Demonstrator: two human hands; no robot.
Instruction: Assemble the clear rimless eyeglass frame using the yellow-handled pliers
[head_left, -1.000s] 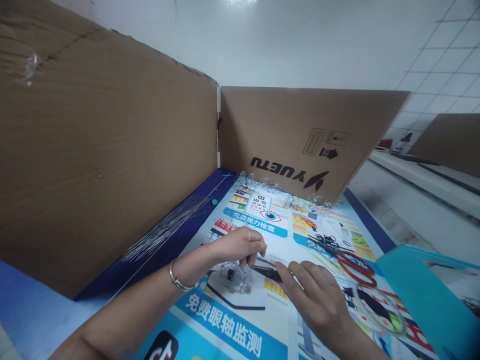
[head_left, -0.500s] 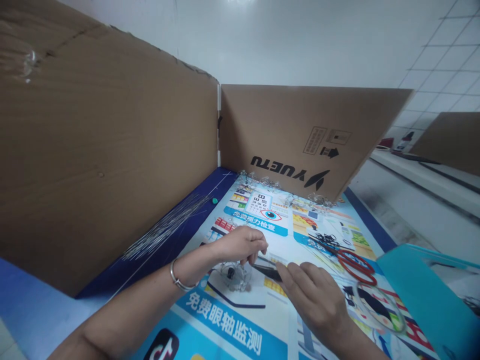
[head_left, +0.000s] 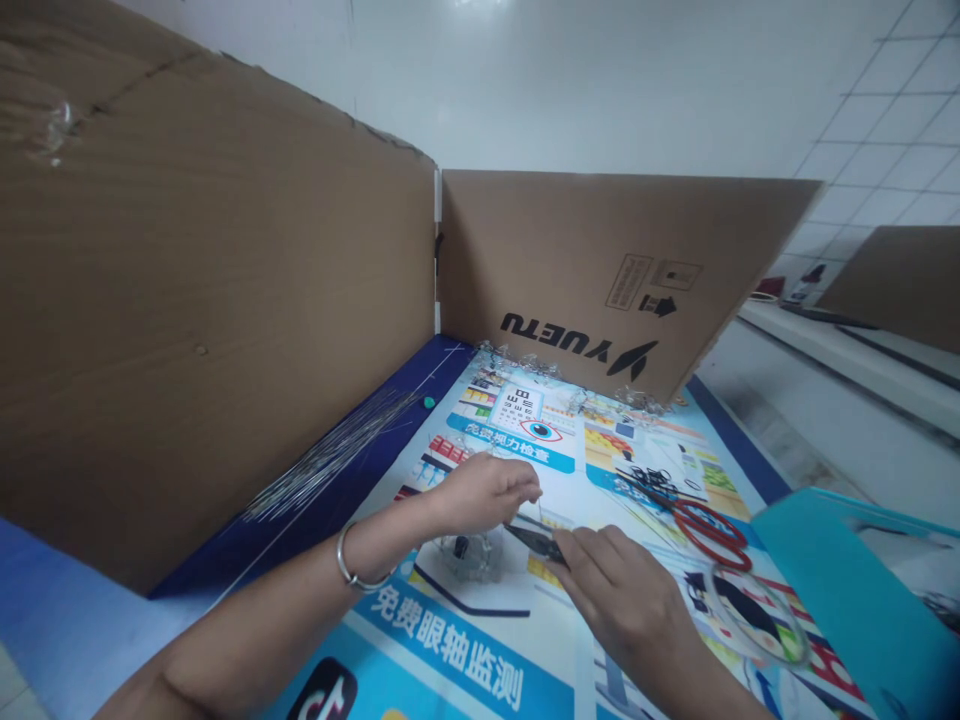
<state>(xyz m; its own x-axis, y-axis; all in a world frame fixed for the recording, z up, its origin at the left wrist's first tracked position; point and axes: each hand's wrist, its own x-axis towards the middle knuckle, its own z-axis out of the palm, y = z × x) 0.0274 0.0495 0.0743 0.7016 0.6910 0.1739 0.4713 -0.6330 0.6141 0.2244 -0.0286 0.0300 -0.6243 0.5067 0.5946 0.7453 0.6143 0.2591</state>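
Note:
My left hand (head_left: 491,492), with a silver bangle on the wrist, has its fingertips pinched together over the printed sheet. A thin wire-like strand (head_left: 540,508) hangs from the pinch. Wrapped around dark-handled pliers (head_left: 536,543), my right hand (head_left: 630,590) points their jaws left, just below the left fingertips. Whether the jaws grip the strand is too small to tell. Beneath my left hand lies a clear, wiry, beaded-looking piece (head_left: 476,557) with a dark spot in it, partly covered by the hand.
Red-handled scissors (head_left: 712,535) lie to the right near a black tangle (head_left: 652,482) and a clear ring (head_left: 757,620). A teal box (head_left: 840,570) stands at far right. Thin metal rods (head_left: 337,450) lie left, by cardboard walls (head_left: 247,270). Clear wiry pieces (head_left: 525,360) line the back.
My left fingertips have moved slightly right and up from the pliers, and the thin strand shows below them. The pliers have shifted slightly.

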